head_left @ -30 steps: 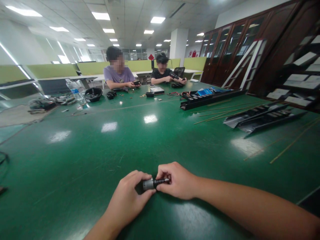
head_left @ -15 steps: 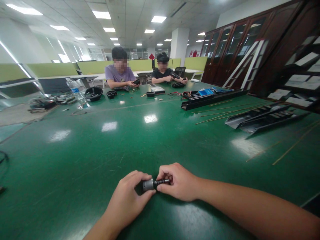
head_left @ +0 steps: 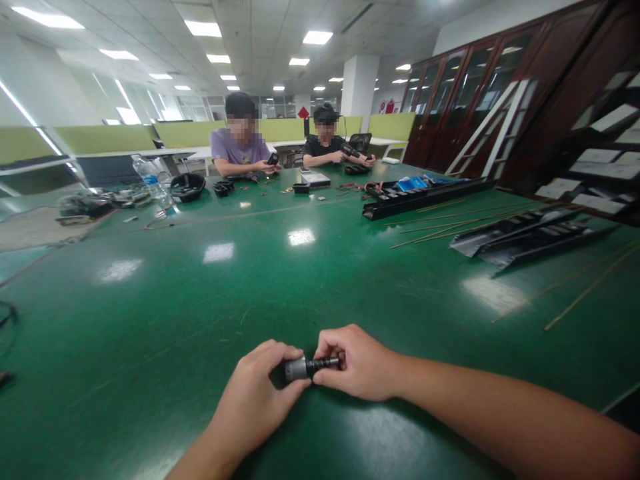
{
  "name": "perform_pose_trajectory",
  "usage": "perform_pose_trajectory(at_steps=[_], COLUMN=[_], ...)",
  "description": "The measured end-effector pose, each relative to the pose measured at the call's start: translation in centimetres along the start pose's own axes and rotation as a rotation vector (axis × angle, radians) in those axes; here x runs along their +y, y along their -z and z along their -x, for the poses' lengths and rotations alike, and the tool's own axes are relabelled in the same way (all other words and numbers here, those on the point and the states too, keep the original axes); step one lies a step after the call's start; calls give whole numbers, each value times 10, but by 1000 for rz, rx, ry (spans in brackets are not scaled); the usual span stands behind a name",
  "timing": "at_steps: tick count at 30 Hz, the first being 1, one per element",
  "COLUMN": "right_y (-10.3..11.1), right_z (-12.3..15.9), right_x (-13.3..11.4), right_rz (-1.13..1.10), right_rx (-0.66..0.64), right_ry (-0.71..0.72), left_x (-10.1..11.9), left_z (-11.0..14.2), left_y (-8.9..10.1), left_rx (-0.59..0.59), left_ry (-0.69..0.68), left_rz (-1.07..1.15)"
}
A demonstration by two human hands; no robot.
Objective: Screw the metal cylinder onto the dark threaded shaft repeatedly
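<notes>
Both my hands hold a small metal cylinder (head_left: pixel 306 367) low over the green table (head_left: pixel 150 313). It lies roughly level, with a silver body at the left and a dark, ridged shaft at the right. My left hand (head_left: pixel 255 393) is closed around the silver end, and my right hand (head_left: pixel 355 363) pinches the shaft's far tip between its fingers. Parts of the cylinder are hidden by my fingers.
Two seated co-workers (head_left: pixel 240 140) work at the far table edge among small parts, a black bowl (head_left: pixel 187 187) and a water bottle (head_left: pixel 150 179). Long black slotted rails (head_left: pixel 425 200) and thin wooden rods (head_left: pixel 590 287) lie on the right.
My hands and the cylinder have hardly moved. The view has shifted slightly, and the co-worker in the lilac shirt now sits more upright, with a dark object raised.
</notes>
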State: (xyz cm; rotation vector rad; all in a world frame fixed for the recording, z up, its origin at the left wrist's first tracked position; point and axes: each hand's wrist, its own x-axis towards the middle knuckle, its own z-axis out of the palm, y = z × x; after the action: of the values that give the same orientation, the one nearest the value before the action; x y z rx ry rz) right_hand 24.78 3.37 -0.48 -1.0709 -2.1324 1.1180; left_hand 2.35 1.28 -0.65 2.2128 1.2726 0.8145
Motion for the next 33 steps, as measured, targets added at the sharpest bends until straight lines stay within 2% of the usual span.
perform_pose_trajectory(at_steps=[33], right_y=[2], right_z=[-2], right_x=[-5], right_rz=[26], right_rx=[21], right_ry=[-62], left_x=[1], left_z=[-2], left_y=[5], left_rx=[12], left_ry=[26], left_rz=[2])
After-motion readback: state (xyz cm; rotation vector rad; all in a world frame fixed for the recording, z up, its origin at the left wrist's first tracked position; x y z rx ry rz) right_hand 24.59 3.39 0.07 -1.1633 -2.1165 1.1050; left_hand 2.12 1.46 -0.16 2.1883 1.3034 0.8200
